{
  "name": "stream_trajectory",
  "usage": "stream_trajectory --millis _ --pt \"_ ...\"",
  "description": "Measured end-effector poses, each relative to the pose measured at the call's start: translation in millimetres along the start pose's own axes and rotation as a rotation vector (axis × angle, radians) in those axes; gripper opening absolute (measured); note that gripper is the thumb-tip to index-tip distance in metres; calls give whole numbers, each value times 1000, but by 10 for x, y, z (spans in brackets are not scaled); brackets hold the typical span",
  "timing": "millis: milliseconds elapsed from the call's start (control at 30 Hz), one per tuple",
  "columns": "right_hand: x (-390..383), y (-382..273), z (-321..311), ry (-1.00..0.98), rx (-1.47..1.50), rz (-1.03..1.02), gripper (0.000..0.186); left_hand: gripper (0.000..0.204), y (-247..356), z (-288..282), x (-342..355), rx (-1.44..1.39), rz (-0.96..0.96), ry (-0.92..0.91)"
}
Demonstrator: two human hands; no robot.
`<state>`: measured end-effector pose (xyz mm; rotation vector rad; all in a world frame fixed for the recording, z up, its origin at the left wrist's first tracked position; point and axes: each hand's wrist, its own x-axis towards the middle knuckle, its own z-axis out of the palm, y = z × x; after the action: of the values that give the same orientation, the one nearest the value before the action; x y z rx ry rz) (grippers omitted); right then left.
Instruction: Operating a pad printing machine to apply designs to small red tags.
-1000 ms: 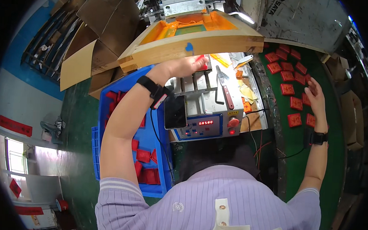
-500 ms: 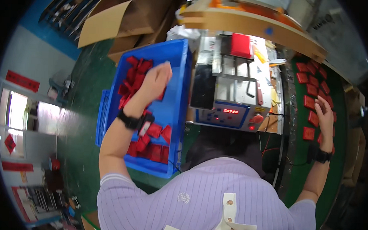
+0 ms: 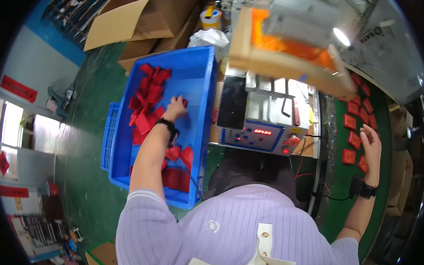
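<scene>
My left hand (image 3: 176,109) reaches into a blue plastic crate (image 3: 202,84), its fingers curled around a small red piece (image 3: 183,103). Piled along the crate's left side are several red box-like pieces (image 3: 150,89); others lie near its front end. On the right, my right hand (image 3: 371,145) hovers at a green surface (image 3: 338,185) beside rows of flat red squares (image 3: 348,156), its fingers stretched and holding nothing. Between my hands stands a bench machine (image 3: 252,136) with a lit red display. Over its back part hangs a wooden frame with orange mesh (image 3: 290,65), smeared by motion.
A black flat panel (image 3: 232,102) and a hex key (image 3: 286,107) lie on the machine top. Open cardboard boxes (image 3: 146,20) stand behind the crate. A white bucket (image 3: 211,19) is at the back. A cable runs from my right wristband (image 3: 362,188).
My left hand has gone down in the crate and now grips a red piece. The wooden frame has swung nearer and covers the red block on the machine. My right hand has shifted slightly nearer.
</scene>
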<state>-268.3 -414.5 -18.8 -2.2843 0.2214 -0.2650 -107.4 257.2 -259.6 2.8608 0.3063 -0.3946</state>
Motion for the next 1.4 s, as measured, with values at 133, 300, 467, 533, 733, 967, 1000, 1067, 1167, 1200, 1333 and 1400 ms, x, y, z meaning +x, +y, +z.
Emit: stream_trajectory --millis 133,300,467,533,733,967,1000,1067,1167,1200,1333,1400 --pt "76 98 82 -30 70 -35 30 78 118 -106 -275 108 181 -84" --pt "261 -130 322 -88 144 -90 29 60 132 -418 -658 -131 252 49" --pt "492 -355 551 -174 121 -160 33 37 241 -927 -979 -215 360 122" --pt "554 -446 623 -177 119 -158 33 35 306 -1100 -1085 -346 413 227" --pt "877 -453 960 -300 264 -179 28 39 564 -1535 -1379 -664 260 130" --pt "1204 -619 1357 -354 266 -428 35 38 972 -1808 -1638 -1082 459 78" --pt "1217 -740 1386 -340 208 -551 36 38 1016 -1854 -1644 -1052 467 30" --pt "1229 -890 1445 -406 351 -466 43 37 1200 -1949 -1634 -1056 494 5" --pt "1303 -1224 1560 -497 249 -545 65 35 1550 -2093 -1564 -1041 631 -18" --pt "1307 -1436 1596 -391 -45 -628 69 35 1657 -2152 -1535 -1039 624 -17" --pt "1457 -1706 1738 -499 6 -731 72 32 2154 -2308 -1320 -841 795 -96" --pt "1457 -1772 1697 -640 -14 -607 72 31 2348 -2327 -1150 -810 838 -137"
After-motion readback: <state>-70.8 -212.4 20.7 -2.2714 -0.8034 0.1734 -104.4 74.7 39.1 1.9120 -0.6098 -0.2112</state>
